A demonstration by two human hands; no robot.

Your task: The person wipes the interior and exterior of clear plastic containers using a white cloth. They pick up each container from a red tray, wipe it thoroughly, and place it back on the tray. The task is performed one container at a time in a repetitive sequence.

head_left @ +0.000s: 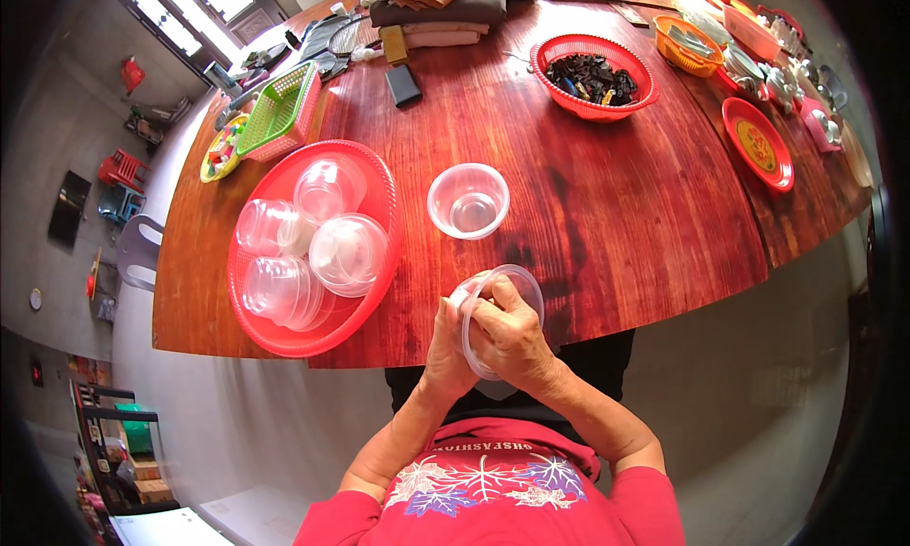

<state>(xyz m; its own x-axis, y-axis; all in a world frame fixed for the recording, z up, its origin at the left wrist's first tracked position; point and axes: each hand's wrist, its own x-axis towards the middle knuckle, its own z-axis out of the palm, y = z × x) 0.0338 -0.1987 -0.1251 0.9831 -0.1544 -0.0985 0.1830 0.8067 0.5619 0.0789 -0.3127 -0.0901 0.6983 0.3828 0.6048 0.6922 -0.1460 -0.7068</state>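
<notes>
Close to the table's front edge, both my hands are on a clear plastic bowl (533,288) tipped on its side. My left hand (447,354) is closed round its left side, thumb up by the rim. The curled fingers of my right hand (515,336) reach into the bowl's mouth; what they grip inside is hidden. Beyond them a second clear bowl (468,201) stands upright on the table. To the left, a round red plastic basket (386,262) holds several stacks of similar clear bowls (348,254).
Farther back on the wooden table (616,214) stand a red basket (645,79) of small black pieces, a green-and-pink basket (281,110) and a dark box (403,86). A red plate (758,146) and an orange basket (689,45) are at the right; folded cloths (438,10) lie at the back.
</notes>
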